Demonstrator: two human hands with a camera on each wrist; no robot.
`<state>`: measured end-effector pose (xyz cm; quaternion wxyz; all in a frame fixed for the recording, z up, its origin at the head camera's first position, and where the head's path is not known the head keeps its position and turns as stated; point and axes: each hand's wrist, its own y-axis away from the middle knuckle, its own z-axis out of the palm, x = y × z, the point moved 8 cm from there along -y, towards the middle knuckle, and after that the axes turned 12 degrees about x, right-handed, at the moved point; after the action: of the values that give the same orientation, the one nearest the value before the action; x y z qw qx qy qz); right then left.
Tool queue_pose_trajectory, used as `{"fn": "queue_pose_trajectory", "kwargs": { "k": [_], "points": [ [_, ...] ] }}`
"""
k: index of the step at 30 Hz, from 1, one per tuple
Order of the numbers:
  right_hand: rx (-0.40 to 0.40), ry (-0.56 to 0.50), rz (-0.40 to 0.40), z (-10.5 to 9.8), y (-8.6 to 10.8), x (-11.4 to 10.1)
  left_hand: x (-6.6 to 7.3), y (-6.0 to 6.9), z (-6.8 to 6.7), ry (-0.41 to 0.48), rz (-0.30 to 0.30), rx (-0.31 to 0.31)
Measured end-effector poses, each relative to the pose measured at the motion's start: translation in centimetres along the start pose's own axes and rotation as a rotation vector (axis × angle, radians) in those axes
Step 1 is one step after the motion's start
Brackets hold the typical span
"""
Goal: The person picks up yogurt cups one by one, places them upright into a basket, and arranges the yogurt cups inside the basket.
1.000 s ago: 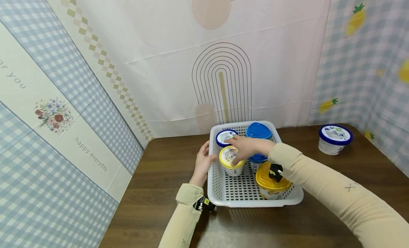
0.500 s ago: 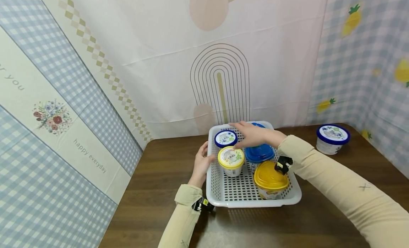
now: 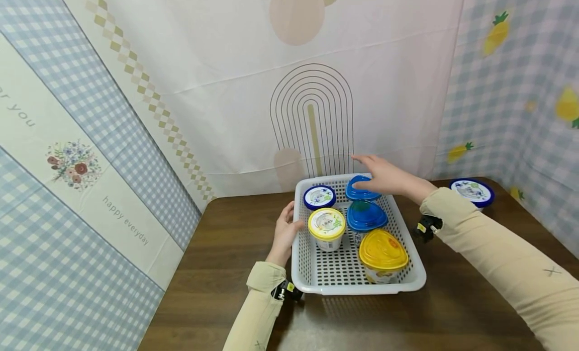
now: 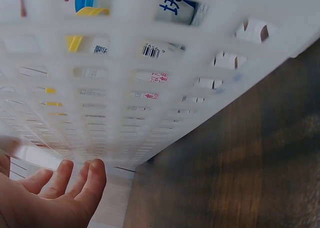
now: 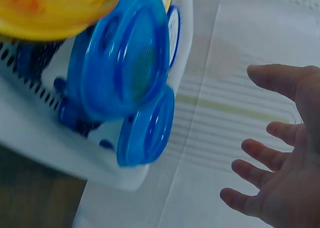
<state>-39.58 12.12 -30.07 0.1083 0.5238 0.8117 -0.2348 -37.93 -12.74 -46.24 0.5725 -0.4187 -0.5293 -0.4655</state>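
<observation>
A white perforated plastic basket [image 3: 353, 289] sits on the table with several lidded tubs in it. My left hand [image 3: 285, 236] lies along its left side, thumb at the rim and fingers loosely extended outside the wall. Spread and holding nothing, my right hand [image 3: 391, 179] hovers over the back right corner, near the rear blue-lidded tub [image 3: 362, 194]. In front of that one stand another blue-lidded tub [image 3: 366, 216] and a tub with a yellow rounded-triangular lid [image 3: 383, 248]. The left row has a round dark-blue-lidded tub [image 3: 319, 196] and a round yellow-lidded tub [image 3: 326, 224].
Another round tub with a dark blue lid [image 3: 472, 191] stands on the brown wooden table [image 3: 217, 260] at the back right, partly hidden by the right sleeve. Printed cloth [image 3: 398, 99] hangs close behind the table.
My right hand has moved right and back, from over the round lids to the back right corner, uncovering the tubs. The left hand stays at the basket's side.
</observation>
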Motion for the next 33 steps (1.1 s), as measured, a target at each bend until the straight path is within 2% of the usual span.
{"fn": "queue_pose_trajectory", "kwargs": {
  "k": [7, 20, 28, 33],
  "points": [
    [0.078, 0.011, 0.029, -1.7, 0.7, 2.6, -0.1, 0.1, -0.1, -0.003, 0.007, -0.004],
    [0.127, 0.027, 0.156, -3.6, 2.5, 8.1, -0.3, 0.4, -0.3, 0.017, -0.001, -0.014],
    [0.255, -0.018, 0.225, -4.8, 3.6, 10.7, 0.0, 0.4, -0.5, -0.003, 0.011, -0.009],
    [0.313, -0.012, 0.234, -5.5, 4.6, 12.1, -0.1, 0.4, -0.5, 0.007, 0.002, -0.010]
  ]
}}
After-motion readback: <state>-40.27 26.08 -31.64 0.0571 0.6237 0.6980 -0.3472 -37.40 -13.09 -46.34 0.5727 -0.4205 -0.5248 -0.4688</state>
